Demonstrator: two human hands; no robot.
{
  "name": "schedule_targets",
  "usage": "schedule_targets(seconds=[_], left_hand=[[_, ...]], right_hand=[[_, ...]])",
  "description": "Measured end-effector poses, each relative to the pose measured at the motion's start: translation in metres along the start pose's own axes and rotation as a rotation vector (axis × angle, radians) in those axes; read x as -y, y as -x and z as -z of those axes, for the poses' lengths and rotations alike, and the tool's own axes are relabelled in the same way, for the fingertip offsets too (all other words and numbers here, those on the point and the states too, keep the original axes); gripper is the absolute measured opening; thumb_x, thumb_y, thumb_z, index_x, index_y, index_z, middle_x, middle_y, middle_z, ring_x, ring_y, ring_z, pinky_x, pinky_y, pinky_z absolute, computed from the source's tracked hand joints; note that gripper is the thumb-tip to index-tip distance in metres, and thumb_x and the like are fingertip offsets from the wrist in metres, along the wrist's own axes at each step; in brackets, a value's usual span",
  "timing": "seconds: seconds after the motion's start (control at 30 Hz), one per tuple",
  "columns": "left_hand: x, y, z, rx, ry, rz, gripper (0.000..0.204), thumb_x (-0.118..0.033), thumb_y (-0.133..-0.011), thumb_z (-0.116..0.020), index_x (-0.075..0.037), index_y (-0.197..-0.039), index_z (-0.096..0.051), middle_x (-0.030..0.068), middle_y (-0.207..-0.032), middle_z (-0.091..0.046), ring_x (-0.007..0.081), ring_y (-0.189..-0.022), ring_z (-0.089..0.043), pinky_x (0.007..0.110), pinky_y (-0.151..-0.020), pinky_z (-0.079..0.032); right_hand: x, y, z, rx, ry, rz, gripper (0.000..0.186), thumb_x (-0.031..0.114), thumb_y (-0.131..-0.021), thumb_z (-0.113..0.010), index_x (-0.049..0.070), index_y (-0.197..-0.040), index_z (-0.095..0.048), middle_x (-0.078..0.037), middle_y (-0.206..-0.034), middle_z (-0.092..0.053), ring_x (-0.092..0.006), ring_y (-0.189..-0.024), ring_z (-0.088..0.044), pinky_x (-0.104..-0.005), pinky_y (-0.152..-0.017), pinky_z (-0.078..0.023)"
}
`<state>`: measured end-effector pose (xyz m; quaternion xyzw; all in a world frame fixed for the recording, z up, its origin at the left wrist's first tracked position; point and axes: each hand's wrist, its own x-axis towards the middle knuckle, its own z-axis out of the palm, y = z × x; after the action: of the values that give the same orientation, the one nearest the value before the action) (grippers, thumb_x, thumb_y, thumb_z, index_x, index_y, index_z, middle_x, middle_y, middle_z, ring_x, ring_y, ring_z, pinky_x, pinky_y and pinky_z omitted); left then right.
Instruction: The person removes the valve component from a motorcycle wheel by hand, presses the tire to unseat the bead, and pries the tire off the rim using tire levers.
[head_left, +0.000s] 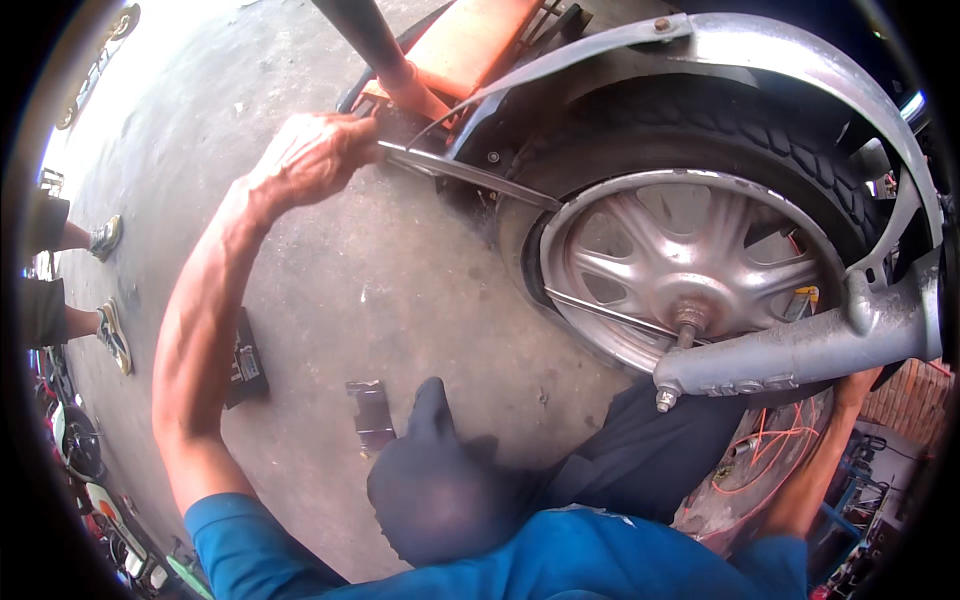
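My left hand is closed around the end of a long flat tire lever. The lever's far tip meets the edge of the silver spoked wheel rim, where the black tyre sits. A second thin metal lever is wedged at the rim's lower left and runs across toward the axle. My right hand reaches up behind the grey fork leg on the far side of the wheel. Its fingers are hidden there.
A silver fender arches over the tyre. Beyond my left hand stands an orange jack with a dark handle. On the concrete floor lie a black battery-like box and a dark flat piece. A bystander's shoes and parked motorcycles are at left; orange cable at lower right.
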<state>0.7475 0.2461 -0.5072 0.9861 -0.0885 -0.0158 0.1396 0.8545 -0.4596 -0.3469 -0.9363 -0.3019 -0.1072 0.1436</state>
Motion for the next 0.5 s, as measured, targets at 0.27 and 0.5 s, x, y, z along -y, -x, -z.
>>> schedule_targets(seconds=[0.27, 0.5], left_hand=[[-0.058, 0.043, 0.006, -0.01, -0.227, 0.156, 0.008, -0.01, -0.082, -0.059, -0.005, -0.087, -0.058, 0.0132, -0.067, -0.058, 0.0321, -0.07, -0.063, 0.044, -0.069, -0.05], [-0.129, 0.099, 0.015, 0.284, 0.11, 0.151, 0.014, -0.016, -0.088, -0.056, -0.002, -0.09, -0.058, 0.0209, -0.068, -0.063, 0.0363, -0.064, -0.065, 0.045, -0.06, -0.051]], right_hand=[[0.027, -0.036, -0.045, -0.17, -0.058, -0.116, 0.045, 0.022, -0.086, -0.061, -0.01, -0.118, -0.054, -0.02, -0.12, -0.06, -0.0296, -0.111, -0.057, -0.0378, -0.098, -0.039], [0.036, -0.064, -0.033, -0.001, 0.071, -0.166, 0.055, 0.032, -0.084, -0.064, -0.007, -0.122, -0.053, -0.021, -0.121, -0.059, -0.0304, -0.114, -0.055, -0.0374, -0.098, -0.04]])
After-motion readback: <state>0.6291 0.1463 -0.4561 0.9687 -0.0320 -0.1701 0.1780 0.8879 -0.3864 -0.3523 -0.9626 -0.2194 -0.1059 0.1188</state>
